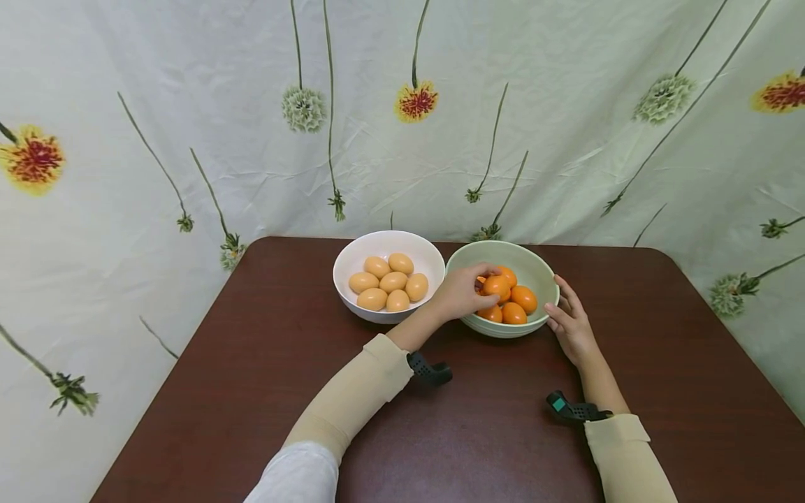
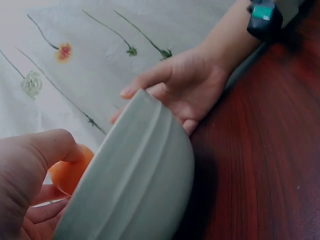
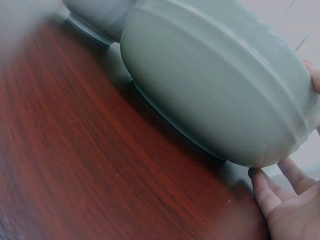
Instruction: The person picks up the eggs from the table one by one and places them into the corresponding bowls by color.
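In the head view, my left hand [image 1: 462, 293] reaches over the near-left rim of a light green bowl [image 1: 537, 269]. Thumb and fingers pinch a small orange [image 1: 496, 287], one of several inside; in the left wrist view this orange [image 2: 70, 172] shows just past the bowl's edge. My right hand [image 1: 574, 330] grips the bowl's right side, thumb near the rim and fingers along the outer wall. From the right wrist, some of those fingers [image 3: 265, 195] touch the wall low down, close to its underside.
Left of the green bowl stands a white bowl [image 1: 402, 243] holding several brown eggs [image 1: 393, 281], the two rims close together. Both are near the far edge of a dark red-brown table [image 1: 264, 363]. A flower-print cloth [image 1: 390, 154] hangs behind it.
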Demonstrator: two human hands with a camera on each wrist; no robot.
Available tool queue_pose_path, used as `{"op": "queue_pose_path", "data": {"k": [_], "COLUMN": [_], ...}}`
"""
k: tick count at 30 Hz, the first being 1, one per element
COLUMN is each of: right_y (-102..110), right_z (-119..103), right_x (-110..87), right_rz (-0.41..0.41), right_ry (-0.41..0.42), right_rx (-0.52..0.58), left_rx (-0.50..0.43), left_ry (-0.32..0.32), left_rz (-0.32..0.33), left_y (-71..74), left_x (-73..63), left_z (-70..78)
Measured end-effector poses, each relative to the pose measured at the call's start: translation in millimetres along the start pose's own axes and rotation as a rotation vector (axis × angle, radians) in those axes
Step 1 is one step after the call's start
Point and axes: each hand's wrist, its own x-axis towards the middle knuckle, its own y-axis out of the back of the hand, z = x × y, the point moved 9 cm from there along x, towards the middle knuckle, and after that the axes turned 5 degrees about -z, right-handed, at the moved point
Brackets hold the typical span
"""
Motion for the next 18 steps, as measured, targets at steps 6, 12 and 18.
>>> {"op": "queue_pose_path", "data": {"k": [6, 12, 18], "right_y": [1, 0, 0], "right_z": [2, 1, 2], "right_x": [1.3, 1.4, 0.9], "right_rz": [0.009, 0.01, 0.01], "right_ry": [-0.009, -0.01, -0.016], "right_rx": [-0.002, -0.001, -0.011], "left_rx": [0.069, 0.154, 0.195], "left_ry": [0.018, -0.005, -0.004], "left_rz": [-0.057, -0.1, -0.146], "left_y": [-6.1, -10.8, -15.6], "left_x": [8.6, 15.2, 19.8], "left_z": [-5.5, -5.1, -5.5]}}
